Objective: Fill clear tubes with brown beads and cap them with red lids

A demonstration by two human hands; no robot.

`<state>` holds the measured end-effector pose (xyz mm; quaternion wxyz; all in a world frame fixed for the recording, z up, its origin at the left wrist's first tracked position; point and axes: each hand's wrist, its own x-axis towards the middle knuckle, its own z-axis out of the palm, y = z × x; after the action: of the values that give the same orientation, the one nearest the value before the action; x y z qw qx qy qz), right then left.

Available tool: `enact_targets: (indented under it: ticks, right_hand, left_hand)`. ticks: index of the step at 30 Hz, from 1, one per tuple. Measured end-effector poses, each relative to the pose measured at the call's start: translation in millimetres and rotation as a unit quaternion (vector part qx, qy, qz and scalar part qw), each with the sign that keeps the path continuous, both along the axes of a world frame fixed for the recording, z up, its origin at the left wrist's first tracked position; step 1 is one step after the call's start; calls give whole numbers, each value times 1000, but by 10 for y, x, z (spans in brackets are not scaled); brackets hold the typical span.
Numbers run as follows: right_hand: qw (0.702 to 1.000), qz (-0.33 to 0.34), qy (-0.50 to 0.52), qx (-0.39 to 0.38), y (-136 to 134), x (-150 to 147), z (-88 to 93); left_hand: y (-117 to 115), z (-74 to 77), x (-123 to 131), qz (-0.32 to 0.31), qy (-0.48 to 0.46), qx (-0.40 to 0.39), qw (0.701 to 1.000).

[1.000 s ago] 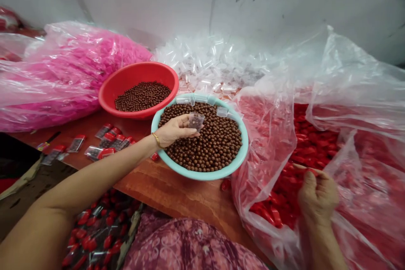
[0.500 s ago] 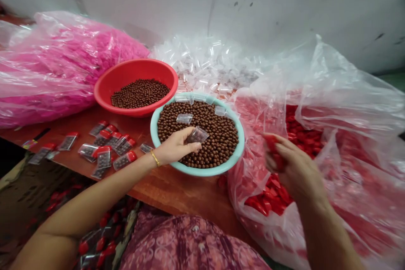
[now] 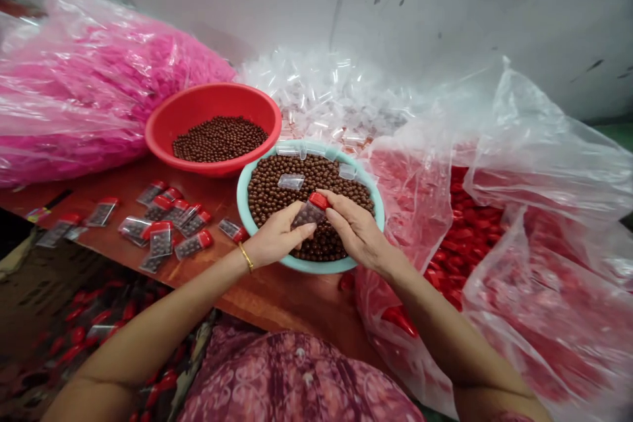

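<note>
My left hand (image 3: 277, 237) pinches a small clear container (image 3: 306, 213) filled with brown balls, held over the teal bowl (image 3: 241, 198) of brown balls. My right hand (image 3: 353, 227) meets it from the right, fingers closed on the red cap (image 3: 319, 200) at the container's top end. Empty clear containers (image 3: 291, 180) lie on the balls in the bowl. Behind it stands a red bowl (image 3: 208, 102) holding more brown balls.
Several filled red-capped containers (image 3: 163, 221) lie on the wooden table (image 3: 277, 297) at left. A clear bag of red caps (image 3: 475, 237) spreads on the right, a pink-filled bag (image 3: 84, 92) at back left, a heap of clear containers (image 3: 331, 95) behind the bowls.
My right hand left the bag of red caps and came left to the bowl with a cap, which now sits on the container held by my left hand.
</note>
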<state>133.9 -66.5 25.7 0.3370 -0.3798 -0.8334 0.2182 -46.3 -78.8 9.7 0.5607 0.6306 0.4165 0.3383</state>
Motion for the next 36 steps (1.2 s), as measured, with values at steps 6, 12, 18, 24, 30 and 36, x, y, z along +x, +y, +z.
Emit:
enact_targets:
  ticks: [6,12,18,24,30,36]
  right_hand:
    - [992,35,-77,90,-27,26,-99]
    - [993,53,-44,101,-136,-40,-110]
    - [994,57,-60,74,-87,-4,111]
    - [976,-70,187,-91,57,-196,129]
    - [952,10,182,-246,141,-503,101]
    - [973,126,39,-191,113,-502,222]
  left_hand:
    - [-23,-44,36,70,32,74,994]
    - [-59,-51,40,93,26,78,992]
    - [-80,17,54,89,31,47,994]
    - [-109,63,85,54,116,68,990]
    - [-123,94,60,-1,164,93,982]
    - [-112,73,30,-24,185,136,973]
